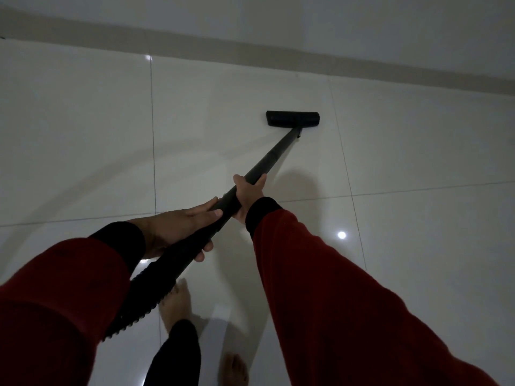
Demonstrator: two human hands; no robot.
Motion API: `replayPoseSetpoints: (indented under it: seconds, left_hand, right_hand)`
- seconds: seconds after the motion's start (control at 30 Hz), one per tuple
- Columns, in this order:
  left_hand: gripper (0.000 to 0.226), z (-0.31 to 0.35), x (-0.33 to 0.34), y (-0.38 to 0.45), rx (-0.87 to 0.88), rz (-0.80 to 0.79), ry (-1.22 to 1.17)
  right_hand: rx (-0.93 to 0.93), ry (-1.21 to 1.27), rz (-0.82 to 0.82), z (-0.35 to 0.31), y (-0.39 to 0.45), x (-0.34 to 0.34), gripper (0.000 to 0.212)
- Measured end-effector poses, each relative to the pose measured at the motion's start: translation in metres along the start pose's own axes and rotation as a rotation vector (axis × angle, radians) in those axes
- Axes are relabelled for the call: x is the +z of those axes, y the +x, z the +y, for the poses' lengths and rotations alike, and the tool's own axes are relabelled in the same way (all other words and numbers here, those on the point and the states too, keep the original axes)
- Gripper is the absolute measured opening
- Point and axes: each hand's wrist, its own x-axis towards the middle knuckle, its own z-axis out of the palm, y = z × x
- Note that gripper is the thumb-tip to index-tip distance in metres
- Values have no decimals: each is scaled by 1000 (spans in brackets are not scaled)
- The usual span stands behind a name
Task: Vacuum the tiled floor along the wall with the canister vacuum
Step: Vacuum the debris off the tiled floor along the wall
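Wand (267, 160) long axis runs up-right from fingers to floor head (292, 119) near wall (362, 26). Left hand (178, 229) and right hand (246, 195) both wrapped round wand.

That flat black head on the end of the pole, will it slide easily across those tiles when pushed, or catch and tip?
The floor head probably glides easily: the tiles look glossy, mirroring lights. It sits wide and low, so tipping seems unlikely. The wand looks rigid and straight, with the right hand and left hand both gripping it, so pushes should carry through.
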Motion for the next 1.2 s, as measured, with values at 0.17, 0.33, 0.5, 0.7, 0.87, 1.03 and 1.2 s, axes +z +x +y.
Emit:
replayPoseSetpoints:
  seconds: [0.17, 0.33, 0.5, 0.7, 0.87, 1.03, 1.2]
  left_hand:
    - [60, 37, -52, 18, -7, 3, 39]
    - [58, 64, -84, 41, 12, 13, -12]
    - [58, 90, -105, 65, 19, 18, -54]
    - [57, 112, -116, 87, 4, 8, -84]
    - [56, 123, -106, 98, 1, -7, -77]
    - [58, 129, -86, 107, 0, -35, -32]
    - [58, 125, -66, 103, -7, -64, 70]
  right_hand:
    - [-2, 12, 19, -44, 26, 40, 88]
    - [-8, -99, 38, -83, 51, 63, 86]
    - [-24, -193, 46, -115, 76, 77, 84]
    - [-49, -225, 42, -142, 97, 78, 85]
    - [-54, -183, 66, -152, 101, 63, 85]
    - [-55, -163, 106, -154, 96, 36, 83]
    - [-56, -110, 150, -138, 81, 8, 83]
